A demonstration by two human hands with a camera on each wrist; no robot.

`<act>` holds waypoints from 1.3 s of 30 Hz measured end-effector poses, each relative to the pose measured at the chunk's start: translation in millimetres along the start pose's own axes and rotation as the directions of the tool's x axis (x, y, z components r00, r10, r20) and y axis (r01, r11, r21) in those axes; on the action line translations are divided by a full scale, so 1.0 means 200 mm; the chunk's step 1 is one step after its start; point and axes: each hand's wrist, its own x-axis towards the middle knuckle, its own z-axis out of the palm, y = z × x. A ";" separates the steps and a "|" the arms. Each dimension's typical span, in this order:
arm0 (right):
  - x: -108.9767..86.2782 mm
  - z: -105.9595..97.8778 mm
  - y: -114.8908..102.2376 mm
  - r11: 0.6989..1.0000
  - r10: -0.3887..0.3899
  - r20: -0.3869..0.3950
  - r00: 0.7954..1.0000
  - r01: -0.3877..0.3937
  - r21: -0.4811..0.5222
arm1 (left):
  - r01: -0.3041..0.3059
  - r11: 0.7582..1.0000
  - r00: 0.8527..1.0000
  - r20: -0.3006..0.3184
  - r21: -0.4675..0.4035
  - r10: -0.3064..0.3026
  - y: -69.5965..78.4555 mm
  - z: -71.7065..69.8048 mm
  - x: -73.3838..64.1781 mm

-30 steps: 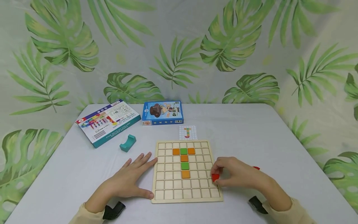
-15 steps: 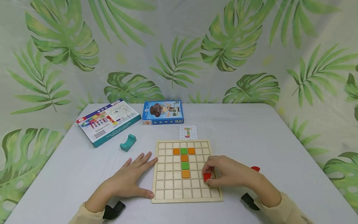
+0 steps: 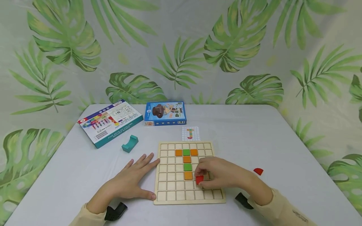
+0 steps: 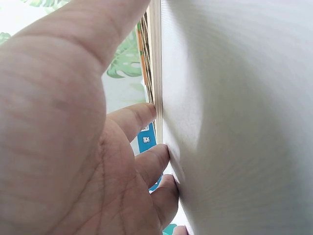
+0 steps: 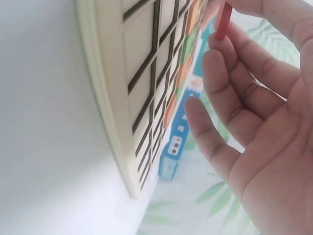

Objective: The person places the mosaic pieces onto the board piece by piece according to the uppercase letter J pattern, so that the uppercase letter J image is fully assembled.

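Note:
A square wooden grid board point(image 3: 167, 196) lies flat on the white table. Orange and green square tiles sit in its cells in a T shape, the stem ending at an orange tile point(image 3: 188, 175). My right hand point(image 3: 219, 172) is over the board's right half and pinches a small red tile point(image 3: 199, 180) between thumb and fingertips, just right of and below that orange tile. In the right wrist view the red tile point(image 5: 224, 22) shows edge-on, raised off the board. My left hand point(image 3: 128, 180) rests with spread fingers along the board's left edge, thumb and index fingertip at it.
A red quarter-round piece point(image 3: 258, 171) lies on the table beyond my right forearm. Behind the board is a pattern card point(image 3: 190, 133) showing a similar figure. Further back stand a blue box point(image 3: 165, 113) and a white-and-teal box point(image 3: 110, 124), with a teal arch block point(image 3: 130, 144) in front.
My right hand has moved left across the board with the red tile, from its right edge towards the tile column. The red quarter-round piece has come into fuller view. My left hand stays put.

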 end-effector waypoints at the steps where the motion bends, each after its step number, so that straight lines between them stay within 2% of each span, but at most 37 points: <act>1: 0.01 0.00 -0.01 1.000 -0.007 0.003 1.000 0.007 -0.006 | 0.000 1.000 1.000 0.001 0.001 0.000 0.00 0.00 0.00; 11: 0.07 0.01 -0.06 0.998 -0.028 0.039 0.999 0.030 -0.053 | -0.003 1.000 1.000 -0.002 0.006 0.003 0.01 -0.01 0.00; 20: 0.11 0.03 -0.08 0.992 -0.100 0.065 0.993 0.105 -0.076 | -0.007 1.000 1.000 -0.002 0.009 0.007 0.00 -0.01 0.00; 30: 0.14 0.06 -0.09 0.989 -0.103 0.111 0.988 0.113 -0.093 | -0.002 1.000 1.000 -0.003 0.006 0.002 0.00 0.00 0.00; 39: 0.14 0.07 -0.08 0.988 -0.091 0.103 0.990 0.103 -0.111 | -0.003 1.000 1.000 -0.003 0.005 0.003 0.00 0.00 0.00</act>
